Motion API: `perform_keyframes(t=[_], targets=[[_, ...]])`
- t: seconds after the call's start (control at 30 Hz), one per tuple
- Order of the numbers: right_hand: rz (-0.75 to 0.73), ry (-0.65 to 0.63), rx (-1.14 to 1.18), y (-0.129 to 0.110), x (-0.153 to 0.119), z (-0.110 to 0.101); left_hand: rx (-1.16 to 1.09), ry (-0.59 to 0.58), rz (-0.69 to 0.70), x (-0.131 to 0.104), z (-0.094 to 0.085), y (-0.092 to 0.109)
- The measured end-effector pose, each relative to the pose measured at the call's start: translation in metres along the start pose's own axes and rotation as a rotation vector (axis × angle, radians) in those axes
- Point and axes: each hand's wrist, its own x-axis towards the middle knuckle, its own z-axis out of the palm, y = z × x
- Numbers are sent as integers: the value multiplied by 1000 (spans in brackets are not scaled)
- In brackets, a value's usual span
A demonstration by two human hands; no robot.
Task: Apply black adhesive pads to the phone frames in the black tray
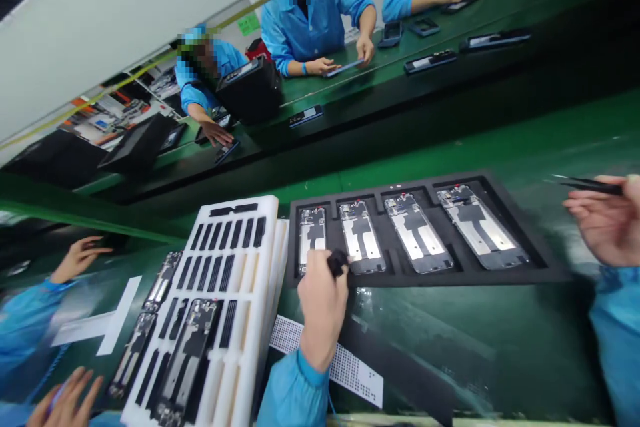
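My left hand point(321, 303) is closed on a small black piece point(338, 263) whose kind I cannot make out. It is over the near edge of a black foam tray point(425, 278), beside the leftmost phone frames. In that tray lie several phone frames, such as this phone frame point(417, 233), with silver and black insides facing up. Off to the right, my right hand point(605, 220) grips dark tweezers point(593, 185), their thin tips pointing left. Below my left hand is a white sheet point(357, 377) with rows of dark dots.
Left of me stands a stack of white foam trays point(270, 240) holding black strips and a phone frame point(190, 353). A neighbour's hands point(80, 259) are at far left, near white paper strips point(117, 320). Across the bench, people in blue handle phones beside a black box point(253, 93).
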Motion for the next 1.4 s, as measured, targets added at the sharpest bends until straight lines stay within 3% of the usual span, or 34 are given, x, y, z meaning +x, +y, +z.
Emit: perform_keyframes(t=[0.07,0.13,0.2,0.3,0.37,0.5,0.6,0.77,0.87,0.97,1.13,1.2,1.3,1.4], targets=[[-106,-81,3,-8,-21,3,-202,165,-88,-25,-18,-23],[-150,-202,-42,-10,-52,9,-258,219,-97,-51,-31,-48],[-127,-369,-148,-3,-91,19,-209,172,-36,-75,-36,-72],[-147,-681,-368,24,-156,37,-68,31,105,-102,-25,-97],[-147,-894,-443,49,-194,48,19,-40,159,-115,-12,-104],[-179,-1121,-498,91,-244,69,110,-128,130,-126,5,-100],[-248,-1280,-584,106,-257,87,144,-196,121,-125,10,-97],[-351,-1482,-680,106,-263,110,182,-243,104,-121,16,-98],[-340,-1537,-720,106,-265,114,194,-251,110,-120,20,-97],[-236,-1552,-727,109,-265,115,199,-276,114,-117,20,-95],[26,-1451,-552,115,-268,113,23,-297,30,-111,20,-97],[140,-1355,-414,113,-271,109,-221,-199,-84,-110,22,-98],[228,-1203,-302,104,-279,98,-815,-4,-381,-108,24,-94],[249,-1125,-281,92,-291,89,-1482,7,-619,-105,19,-82]])
